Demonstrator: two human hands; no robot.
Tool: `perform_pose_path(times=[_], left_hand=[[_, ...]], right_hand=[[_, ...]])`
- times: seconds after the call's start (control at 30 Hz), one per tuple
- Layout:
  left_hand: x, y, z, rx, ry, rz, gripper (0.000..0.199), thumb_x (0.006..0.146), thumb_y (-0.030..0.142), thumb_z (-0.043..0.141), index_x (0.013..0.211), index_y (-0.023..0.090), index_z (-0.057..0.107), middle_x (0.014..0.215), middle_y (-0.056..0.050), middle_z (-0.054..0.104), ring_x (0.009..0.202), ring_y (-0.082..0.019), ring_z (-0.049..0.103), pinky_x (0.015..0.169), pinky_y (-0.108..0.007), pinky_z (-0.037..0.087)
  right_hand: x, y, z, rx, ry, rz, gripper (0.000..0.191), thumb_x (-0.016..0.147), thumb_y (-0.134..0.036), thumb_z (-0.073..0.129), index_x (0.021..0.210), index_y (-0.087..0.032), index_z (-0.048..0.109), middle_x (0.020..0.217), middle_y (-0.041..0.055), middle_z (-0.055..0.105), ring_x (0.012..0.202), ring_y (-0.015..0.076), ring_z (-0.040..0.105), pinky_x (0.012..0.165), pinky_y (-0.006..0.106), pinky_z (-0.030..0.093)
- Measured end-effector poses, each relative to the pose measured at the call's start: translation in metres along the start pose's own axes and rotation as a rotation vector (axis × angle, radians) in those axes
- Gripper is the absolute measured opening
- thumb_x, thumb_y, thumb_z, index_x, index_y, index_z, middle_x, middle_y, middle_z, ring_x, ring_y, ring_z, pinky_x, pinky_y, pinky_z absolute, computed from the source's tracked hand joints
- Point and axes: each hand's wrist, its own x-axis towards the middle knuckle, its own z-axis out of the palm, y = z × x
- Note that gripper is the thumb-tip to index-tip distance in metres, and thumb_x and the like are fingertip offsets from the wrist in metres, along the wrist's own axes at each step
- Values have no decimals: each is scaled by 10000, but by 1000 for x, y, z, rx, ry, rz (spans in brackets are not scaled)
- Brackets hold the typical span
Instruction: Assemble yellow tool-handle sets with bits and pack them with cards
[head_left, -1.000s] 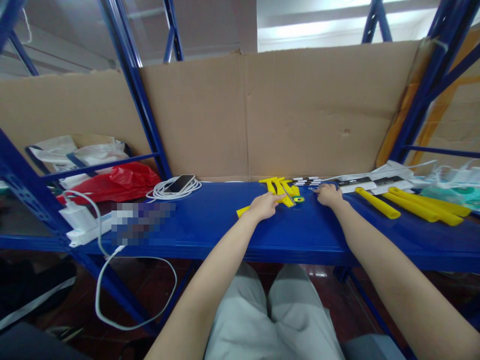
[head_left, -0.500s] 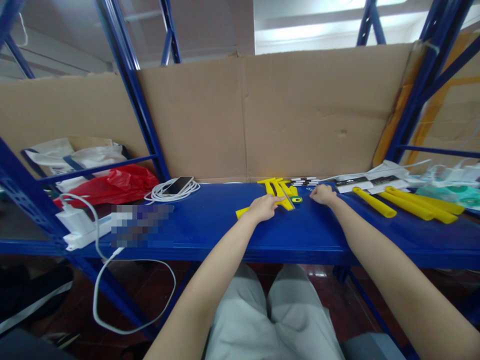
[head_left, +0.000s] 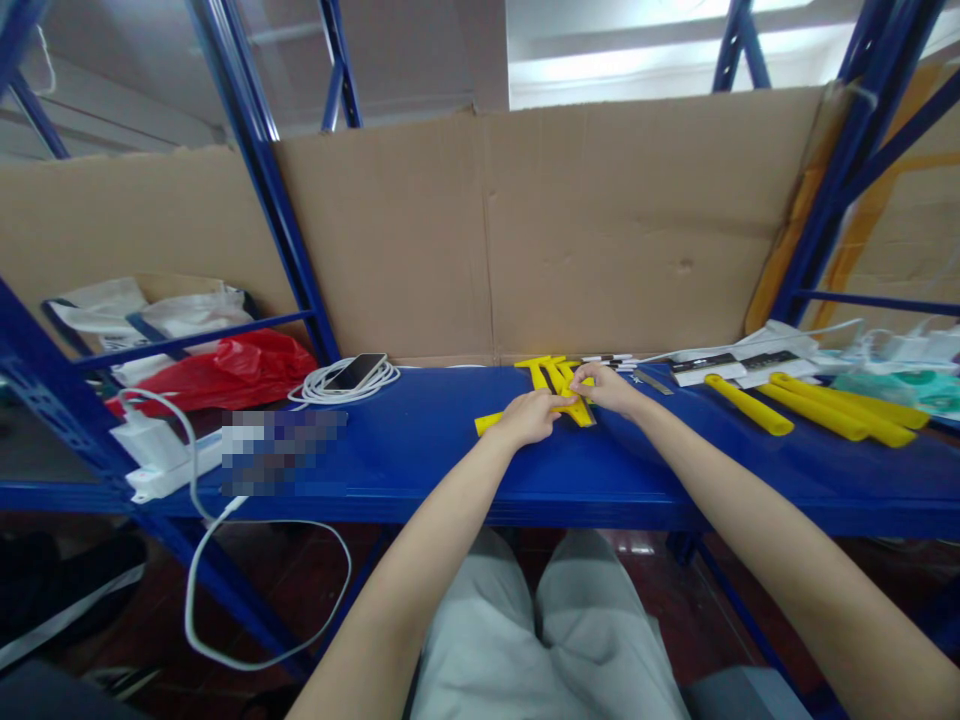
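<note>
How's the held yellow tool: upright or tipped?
Tipped: the yellow tool lies sideways, handle end showing left of the left hand, wide end to its right.

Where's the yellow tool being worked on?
In the head view, the yellow tool is just right of centre over the blue shelf, in the left hand, with the right hand at its wide end, in front of the yellow T-shaped pieces.

The trousers (head_left: pixel 480 630) worn are pale grey-green, of plain, softly creased cloth, and both forearms (head_left: pixel 420 560) and both hands (head_left: pixel 531 418) are bare.
</note>
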Motion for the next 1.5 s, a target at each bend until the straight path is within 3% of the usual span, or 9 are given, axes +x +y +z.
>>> perform_pose_path(times=[0.37,0.73,1.2,1.5], left_hand=[[-2,4,-2,42,-1,4,434,911,227,468,1329,317,544,1150,-58,644,1070,-208,604,911,-290,465],[-3,6,-4,71,-20,2,439,922,238,448,1346,319,528,1108,-67,630,1065,-213,600,898,-278,464],[-2,6,-4,79,-20,8,448,919,223,441,1349,316,523,1111,-62,628,1073,-212,594,894,-277,463],[-3,7,-5,69,-12,13,449,922,230,437,1355,317,518,1124,-60,628,1062,-213,600,894,-283,469]], right_hand=[[2,-2,4,-166,13,5,125,682,-128,570,576,-179,614,744,31,662,789,174,606,840,315,459],[3,-3,10,-299,48,107,138,684,-126,558,608,-182,659,795,49,683,859,196,621,857,311,461],[-1,-10,12,-139,70,237,103,683,-168,542,640,-190,633,771,36,664,850,200,618,810,317,473],[1,-1,18,-31,113,298,211,693,-157,552,897,-172,603,981,59,629,949,187,581,875,335,456]])
